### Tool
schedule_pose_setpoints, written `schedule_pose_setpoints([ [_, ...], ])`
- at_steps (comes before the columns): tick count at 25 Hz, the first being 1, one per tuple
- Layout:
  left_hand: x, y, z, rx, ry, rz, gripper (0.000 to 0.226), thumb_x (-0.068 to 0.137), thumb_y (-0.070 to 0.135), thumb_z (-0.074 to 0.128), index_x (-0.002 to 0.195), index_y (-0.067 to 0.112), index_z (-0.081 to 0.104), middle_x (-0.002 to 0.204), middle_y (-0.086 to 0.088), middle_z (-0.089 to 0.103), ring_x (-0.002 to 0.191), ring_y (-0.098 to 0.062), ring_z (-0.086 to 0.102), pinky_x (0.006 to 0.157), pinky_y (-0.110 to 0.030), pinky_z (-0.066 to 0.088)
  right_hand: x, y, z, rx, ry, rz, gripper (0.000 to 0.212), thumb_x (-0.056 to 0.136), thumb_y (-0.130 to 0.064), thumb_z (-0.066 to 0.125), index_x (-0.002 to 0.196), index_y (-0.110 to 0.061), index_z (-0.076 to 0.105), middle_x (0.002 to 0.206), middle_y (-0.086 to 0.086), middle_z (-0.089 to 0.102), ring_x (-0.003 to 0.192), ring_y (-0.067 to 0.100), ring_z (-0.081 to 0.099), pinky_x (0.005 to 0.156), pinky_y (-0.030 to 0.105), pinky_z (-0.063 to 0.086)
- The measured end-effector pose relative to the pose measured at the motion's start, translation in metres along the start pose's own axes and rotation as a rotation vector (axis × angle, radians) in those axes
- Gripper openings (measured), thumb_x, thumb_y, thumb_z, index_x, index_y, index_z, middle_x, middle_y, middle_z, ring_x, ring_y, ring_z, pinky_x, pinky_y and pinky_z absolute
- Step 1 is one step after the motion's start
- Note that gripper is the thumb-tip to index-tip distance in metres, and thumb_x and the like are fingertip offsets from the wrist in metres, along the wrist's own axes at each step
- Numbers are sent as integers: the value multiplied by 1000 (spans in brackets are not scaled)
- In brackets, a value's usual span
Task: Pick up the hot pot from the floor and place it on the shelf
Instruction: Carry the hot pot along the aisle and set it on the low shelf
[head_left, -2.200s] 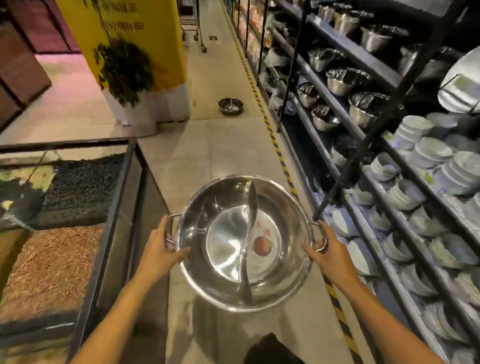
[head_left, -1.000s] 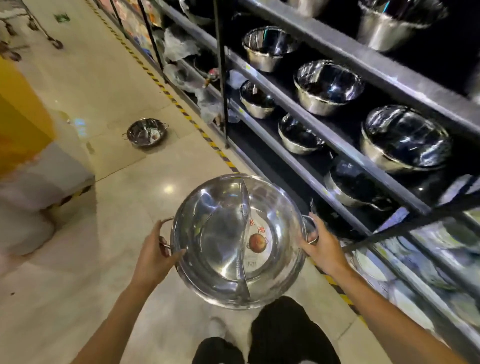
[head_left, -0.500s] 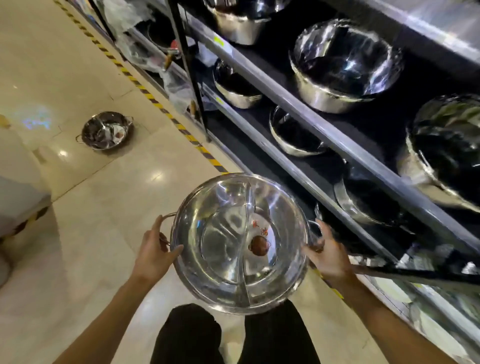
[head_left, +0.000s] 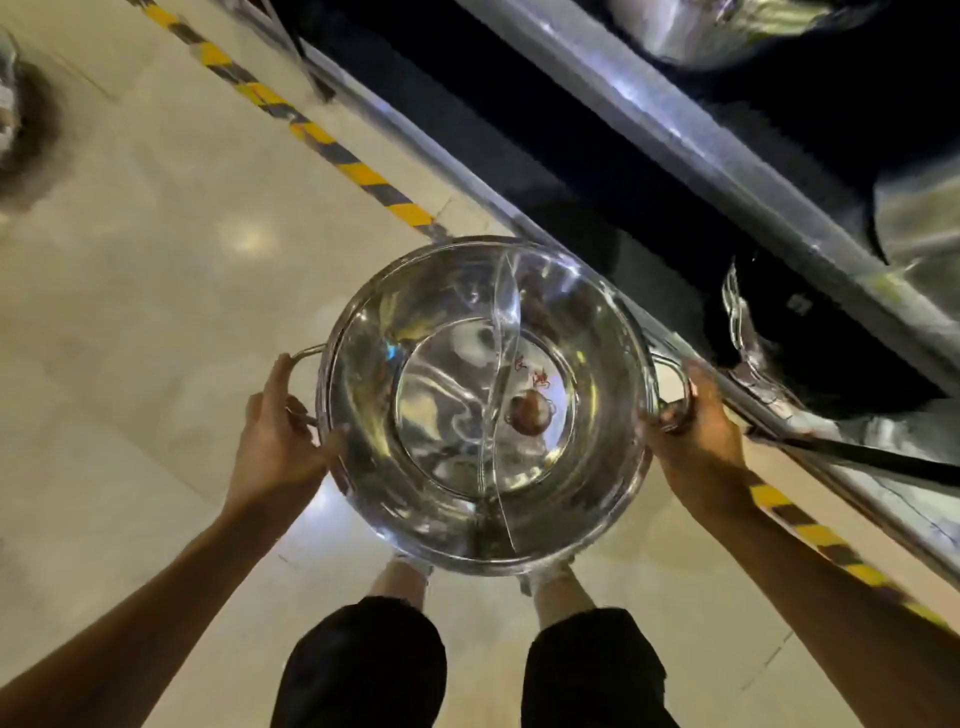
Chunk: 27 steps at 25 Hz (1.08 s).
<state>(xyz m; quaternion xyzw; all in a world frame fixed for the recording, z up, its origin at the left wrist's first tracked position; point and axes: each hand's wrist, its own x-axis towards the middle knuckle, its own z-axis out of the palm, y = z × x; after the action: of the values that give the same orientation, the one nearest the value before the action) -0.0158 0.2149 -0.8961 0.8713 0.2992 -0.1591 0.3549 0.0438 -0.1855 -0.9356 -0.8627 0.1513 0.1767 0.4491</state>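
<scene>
I hold a shiny steel hot pot (head_left: 467, 364) level in front of me, above the floor. It has a curved divider down its middle and a round label with red writing on its bottom. My left hand (head_left: 275, 441) grips the left loop handle. My right hand (head_left: 696, 441) grips the right loop handle, close to the front rail of the dark metal shelf (head_left: 675, 124). The shelf runs diagonally from top centre to the right edge, and the pot's right rim is near its lower rail.
Other steel pots sit on the shelf, one at the top (head_left: 727, 31) and one on the lower tier (head_left: 748, 332). A yellow-black tape line (head_left: 332, 150) runs along the shelf foot. Another pot (head_left: 8, 104) lies on the beige floor at far left. My legs (head_left: 363, 665) are below.
The view has swung further down and closer to the shelf. The pot stays in both hands and now sits right by the lower shelf rail; the picture is blurred by motion.
</scene>
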Motion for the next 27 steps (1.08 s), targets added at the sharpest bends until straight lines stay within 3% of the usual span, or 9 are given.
schedule_pose_setpoints([
  [3,33,-13,26,-43,-6,34,90,79,35,79,152,34,25,113,-6,48,83,-17,54,68,-27,46,18,31,27,29,111,48,73,87,-34,77,149,-27,40,78,-28,67,74,-15,62,62,0,43],
  [5,59,-11,37,-57,44,84,87,80,33,76,152,31,27,111,-8,48,85,-22,55,74,-33,49,39,34,39,31,147,46,62,83,-41,75,139,-29,51,74,-21,63,72,-14,61,64,0,43],
  [8,121,4,61,-124,205,102,78,83,18,72,151,26,34,111,-6,46,91,-23,54,88,-37,49,93,39,58,152,209,33,49,71,-49,72,117,-37,61,70,-22,63,70,-3,61,77,18,52],
  [12,206,27,101,-264,368,211,73,83,16,71,149,25,41,111,-6,50,81,-10,51,87,-28,47,185,55,71,247,297,-54,84,68,-57,80,141,-24,54,97,-14,72,98,13,70,97,36,54],
  [15,259,41,130,-336,397,298,70,80,21,70,145,32,44,113,-17,57,83,-13,54,82,-28,50,247,62,72,335,386,-128,87,68,-50,80,143,-17,51,93,-8,76,95,21,73,96,48,56],
  [19,319,68,155,-388,447,446,65,72,29,62,136,30,51,103,-16,62,80,-18,58,79,-35,53,318,62,69,339,462,-230,88,66,-54,78,142,-18,54,83,-13,78,86,3,74,83,28,59],
  [22,354,87,158,-312,475,527,80,69,38,60,146,25,42,103,-13,66,92,-26,64,89,-42,52,350,57,67,299,524,-255,69,73,-45,82,135,-24,60,89,-14,75,84,-8,69,77,11,53],
  [25,367,103,150,-230,489,615,84,69,41,59,147,15,38,104,-15,69,104,-33,63,98,-49,49,358,44,61,348,523,-248,50,78,-37,85,122,-25,64,106,0,75,99,17,72,91,35,57],
  [27,361,112,143,-266,466,631,81,68,39,60,143,14,43,104,-12,69,103,-30,63,97,-46,49,347,35,55,376,496,-235,68,76,-36,87,136,-19,59,118,6,73,110,24,69,99,42,54],
])
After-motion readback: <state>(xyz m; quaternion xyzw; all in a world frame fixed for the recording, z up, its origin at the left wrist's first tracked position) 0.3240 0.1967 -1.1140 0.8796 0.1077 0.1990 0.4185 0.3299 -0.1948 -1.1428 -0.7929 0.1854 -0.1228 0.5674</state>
